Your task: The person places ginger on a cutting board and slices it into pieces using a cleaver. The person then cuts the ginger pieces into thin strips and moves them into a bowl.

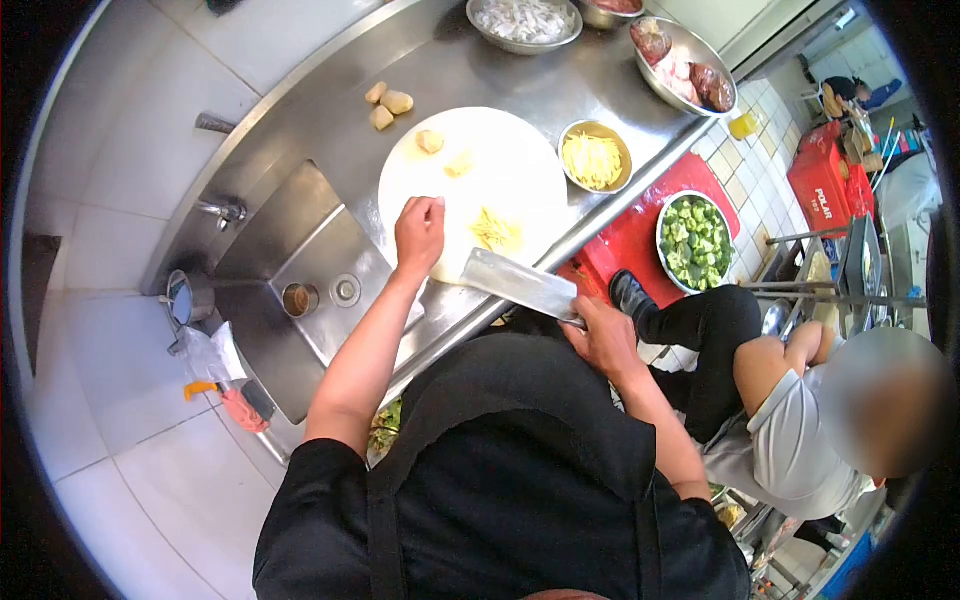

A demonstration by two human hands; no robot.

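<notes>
My right hand (605,340) grips the handle of a cleaver (520,284), its broad blade reaching over the near edge of a round white cutting board (400,195). My left hand (420,235) is closed with curled fingers above the left part of the board; anything inside it is hidden. Between the hands and to the right lies a small pile of pale yellow shreds (495,230). Farther up the board are a peeled, potato-like piece (430,141) and some pale yellow slices (459,164).
Several peeled pieces (381,117) lie behind the board. A bowl of yellow shreds (592,158) stands right of it. The sink (330,240) is at left. A bowl of chopped green vegetables (694,240) sits on a red surface. A person (800,430) sits at right.
</notes>
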